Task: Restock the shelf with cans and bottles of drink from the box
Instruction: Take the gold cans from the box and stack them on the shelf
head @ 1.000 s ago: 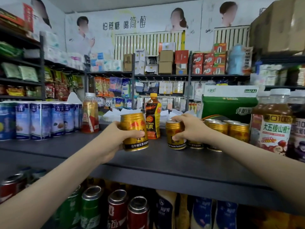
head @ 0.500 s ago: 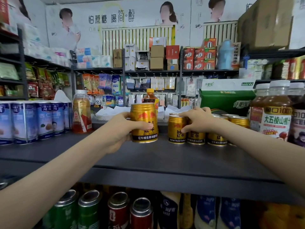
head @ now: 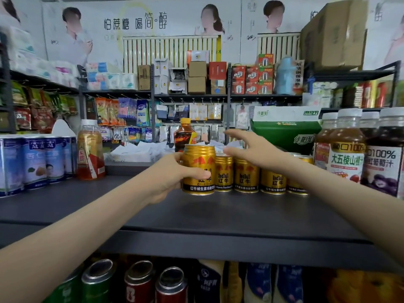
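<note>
My left hand (head: 168, 176) grips a gold Red Bull can (head: 198, 169) that stands at the left end of a row of gold Red Bull cans (head: 247, 174) on the dark shelf (head: 196, 215). My right hand (head: 251, 149) hovers above that row with its fingers spread, holding nothing. A dark bottle with an orange cap (head: 185, 135) stands just behind the held can. The box is out of view.
Blue cans (head: 32, 162) and a tea bottle (head: 90, 149) stand at the shelf's left. Juice bottles (head: 347, 147) and a green carton (head: 286, 130) crowd the right. Below the shelf are several cans (head: 140, 281) and bottles. Bare shelf lies in front of the row.
My left hand slid its can right until it joined the row. My right hand let go of the can it held and lifted with its fingers spread.
</note>
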The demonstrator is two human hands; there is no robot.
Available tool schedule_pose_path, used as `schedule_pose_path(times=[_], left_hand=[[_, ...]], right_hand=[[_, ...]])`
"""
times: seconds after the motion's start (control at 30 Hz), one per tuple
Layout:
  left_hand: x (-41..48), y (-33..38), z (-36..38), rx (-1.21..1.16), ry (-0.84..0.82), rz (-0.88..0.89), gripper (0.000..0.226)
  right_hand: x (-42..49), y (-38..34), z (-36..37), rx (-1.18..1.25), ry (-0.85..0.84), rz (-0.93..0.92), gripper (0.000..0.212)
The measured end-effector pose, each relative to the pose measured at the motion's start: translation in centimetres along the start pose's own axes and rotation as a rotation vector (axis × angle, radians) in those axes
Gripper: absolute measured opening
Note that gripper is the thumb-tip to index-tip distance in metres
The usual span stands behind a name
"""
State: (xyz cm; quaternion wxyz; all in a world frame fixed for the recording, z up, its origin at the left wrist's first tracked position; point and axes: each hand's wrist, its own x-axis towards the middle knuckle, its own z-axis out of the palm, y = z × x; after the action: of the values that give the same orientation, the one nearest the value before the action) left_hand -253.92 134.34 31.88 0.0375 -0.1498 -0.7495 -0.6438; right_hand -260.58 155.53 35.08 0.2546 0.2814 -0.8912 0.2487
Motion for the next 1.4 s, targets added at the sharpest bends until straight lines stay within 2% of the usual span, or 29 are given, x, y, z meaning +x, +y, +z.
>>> schedule_pose_path(times=[0.07,0.17,0.27,0.33,0.37,0.4,0.47,0.53,0.6,0.73,0.83,0.9,1.0,1.07,1.17,1.4], left_hand=[[0.4,0.2,1.1,0.003,-0.041,0.021,0.056],[1.6,0.6,3.4,0.001,-0.120,0.040,0.049],[2.9,1.0,5.9,0.059,-0.230,0.027,0.056],[3.6,1.3,7.3,0.186,-0.317,0.034,0.049],[4.0,1.3,7.8,0.294,-0.331,0.064,0.050],[4.5,1.2,8.0,0.420,-0.305,0.112,0.061],[6.0,0.4,7.8,0.695,-0.161,0.221,0.080],[7.3,-0.5,7.2,0.904,0.012,0.290,0.076],[8.3,-1.5,6.8,0.995,0.101,0.298,0.068],[9.2,-2.4,6.5,1.100,0.161,0.284,0.066],[9.7,-2.3,6.3,1.085,0.129,0.256,0.067],[9.7,-2.2,6.2,1.090,0.107,0.255,0.066],[9.6,-2.2,6.1,1.095,0.109,0.270,0.067],[9.5,-2.3,6.1,1.102,0.104,0.288,0.067],[9.1,-2.4,6.1,1.129,0.081,0.286,0.072],[8.5,-2.4,5.7,1.171,0.023,0.317,0.081]], right_hand=[[-1.1,-1.4,-1.2,0.302,-0.110,0.036,0.066],[-3.2,-2.4,-2.3,0.438,-0.282,0.100,0.072],[-5.1,-1.2,-3.2,0.512,-0.189,0.185,0.063],[-6.4,0.3,-4.2,0.535,-0.128,0.250,0.060],[-7.1,1.3,-4.8,0.518,-0.107,0.278,0.060],[-7.8,2.0,-5.3,0.478,-0.085,0.305,0.062],[-8.9,3.8,-6.2,0.360,-0.025,0.360,0.063],[-9.9,5.6,-6.8,0.257,0.013,0.408,0.068],[-10.8,7.0,-7.1,0.216,0.031,0.442,0.071],[-11.5,8.2,-7.3,0.214,0.051,0.450,0.072],[-11.4,8.5,-7.4,0.172,0.041,0.432,0.074],[-11.3,8.5,-7.3,0.024,0.030,0.396,0.072],[-11.1,8.2,-7.2,-0.257,0.017,0.236,0.069],[-11.0,8.1,-7.1,-0.328,-0.040,0.140,0.065],[-11.0,8.3,-7.1,-0.348,-0.114,0.120,0.066],[-11.3,7.9,-8.1,-0.288,-0.158,0.131,0.064]])
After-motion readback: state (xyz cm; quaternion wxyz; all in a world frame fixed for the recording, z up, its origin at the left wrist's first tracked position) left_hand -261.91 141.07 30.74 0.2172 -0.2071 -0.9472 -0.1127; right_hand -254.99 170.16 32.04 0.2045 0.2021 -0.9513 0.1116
